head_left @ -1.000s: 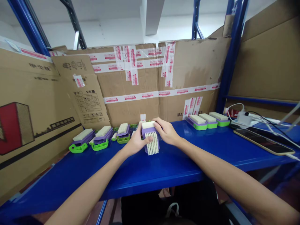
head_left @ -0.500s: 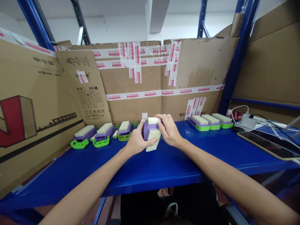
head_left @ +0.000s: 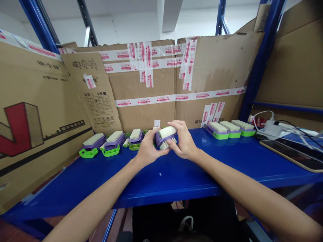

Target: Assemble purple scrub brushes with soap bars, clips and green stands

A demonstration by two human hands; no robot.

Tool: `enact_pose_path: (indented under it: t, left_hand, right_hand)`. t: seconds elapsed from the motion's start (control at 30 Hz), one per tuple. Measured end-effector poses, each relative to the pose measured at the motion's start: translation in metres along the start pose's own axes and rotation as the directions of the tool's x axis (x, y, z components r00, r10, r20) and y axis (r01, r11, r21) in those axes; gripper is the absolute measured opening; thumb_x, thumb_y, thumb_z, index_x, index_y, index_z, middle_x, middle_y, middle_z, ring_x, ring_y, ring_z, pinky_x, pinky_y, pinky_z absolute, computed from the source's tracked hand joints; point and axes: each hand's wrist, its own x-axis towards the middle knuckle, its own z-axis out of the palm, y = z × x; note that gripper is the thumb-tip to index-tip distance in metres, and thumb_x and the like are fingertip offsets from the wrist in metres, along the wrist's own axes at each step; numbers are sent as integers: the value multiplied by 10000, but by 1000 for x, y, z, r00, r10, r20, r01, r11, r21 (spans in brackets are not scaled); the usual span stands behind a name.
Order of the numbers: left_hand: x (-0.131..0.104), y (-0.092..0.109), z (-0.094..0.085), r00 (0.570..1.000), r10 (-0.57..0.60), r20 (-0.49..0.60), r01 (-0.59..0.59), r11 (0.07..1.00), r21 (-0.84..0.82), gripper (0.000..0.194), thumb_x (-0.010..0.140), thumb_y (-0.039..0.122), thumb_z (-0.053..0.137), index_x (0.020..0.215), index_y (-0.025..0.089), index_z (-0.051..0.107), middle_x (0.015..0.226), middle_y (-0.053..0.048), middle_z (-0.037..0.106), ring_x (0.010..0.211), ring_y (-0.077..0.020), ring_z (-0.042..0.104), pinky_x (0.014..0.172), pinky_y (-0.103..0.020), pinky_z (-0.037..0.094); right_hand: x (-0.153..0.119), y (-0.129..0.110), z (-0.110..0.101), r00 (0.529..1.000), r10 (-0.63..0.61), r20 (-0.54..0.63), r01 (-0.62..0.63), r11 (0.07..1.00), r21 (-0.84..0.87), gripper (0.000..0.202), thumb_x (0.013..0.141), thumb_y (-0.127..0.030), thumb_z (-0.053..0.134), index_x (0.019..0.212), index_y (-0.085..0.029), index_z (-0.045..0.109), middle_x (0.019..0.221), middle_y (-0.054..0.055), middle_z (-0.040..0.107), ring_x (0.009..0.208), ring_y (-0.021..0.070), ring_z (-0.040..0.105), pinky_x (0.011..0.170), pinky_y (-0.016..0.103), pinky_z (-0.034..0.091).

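Note:
Between both hands, above the blue shelf, is a purple scrubbing brush (head_left: 158,138) with a cream roller-like piece (head_left: 168,131) on top. My left hand (head_left: 147,148) is closed around the brush's left side. My right hand (head_left: 183,139) grips it from the right, fingers over the cream piece and thumb below. The bristles underneath are mostly hidden by the thumbs. Left of my hands stand similar brushes with green frames: one at the far left (head_left: 93,141), one beside it (head_left: 114,139) and one nearest my left hand (head_left: 135,136).
Brushes in green trays (head_left: 219,129) sit at the back right. A phone (head_left: 290,154) and a white charger with cables (head_left: 272,128) lie at the right. Taped cardboard (head_left: 146,117) walls the back; a printed carton (head_left: 50,90) closes the left. The blue shelf's (head_left: 176,191) front edge is near me.
Both hands have tilted the brush, so its bristle face has turned down and away, and the cream piece shows more. The camera view has shifted slightly.

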Motion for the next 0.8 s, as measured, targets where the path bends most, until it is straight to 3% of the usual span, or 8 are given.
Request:
enact_pose_path:
  t: [0.13, 0.27, 0.33, 0.5, 0.63, 0.8]
  left_hand:
    - [6, 4, -8, 992, 93, 90, -106, 982, 159, 663, 733, 320, 882, 1329, 232, 604, 1116, -72, 740, 945, -287, 642, 860, -432, 509]
    - [9, 5, -11, 981, 151, 120, -181, 932, 314, 602, 814, 338, 849, 1367, 248, 629, 1127, -79, 752, 953, -303, 626, 891, -457, 478]
    - [10, 5, -11, 984, 163, 69, -177, 927, 330, 605, 832, 357, 864, 1378, 267, 619, 1198, -83, 755, 1029, -318, 639, 952, -474, 483]
    - [13, 5, -12, 965, 214, -149, -173, 953, 249, 661, 803, 500, 935, 1317, 255, 599, 1238, -96, 739, 1139, -322, 646, 1012, -487, 516]
    - [13, 3, -14, 963, 220, -155, -181, 956, 232, 647, 796, 574, 924, 1260, 252, 608, 1196, -89, 736, 1125, -316, 661, 1019, -496, 516]
    - [12, -3, -13, 959, 238, -151, -193, 945, 263, 640, 804, 600, 908, 1261, 258, 618, 1186, -88, 736, 1123, -316, 663, 1018, -490, 521]
  right_hand:
    - [1, -2, 1, 992, 125, -6, -124, 989, 84, 701, 922, -605, 754, 1452, -281, 430, 1274, 132, 614, 1110, 326, 653, 933, 522, 589]
    - [4, -4, 0, 980, 199, 32, -201, 976, 88, 354, 994, -500, 668, 1233, -271, 545, 1123, 81, 642, 978, 263, 655, 863, 445, 571]
    - [6, -2, -1, 975, 221, -19, -218, 969, 113, 267, 1023, -484, 597, 1165, -260, 561, 1096, 78, 640, 967, 255, 642, 866, 440, 559]
    - [4, 8, -2, 922, 359, -148, -318, 917, 243, 281, 1051, -508, 507, 1165, -254, 547, 1101, 78, 639, 965, 243, 643, 879, 431, 544]
    - [1, 14, 1, 913, 391, -117, -338, 885, 321, 302, 1055, -516, 501, 1207, -256, 519, 1152, 90, 635, 1027, 250, 648, 911, 429, 545]
    - [-1, 21, 4, 919, 386, -75, -350, 889, 294, 350, 1055, -554, 479, 1228, -250, 497, 1156, 98, 616, 1047, 259, 634, 949, 447, 542]
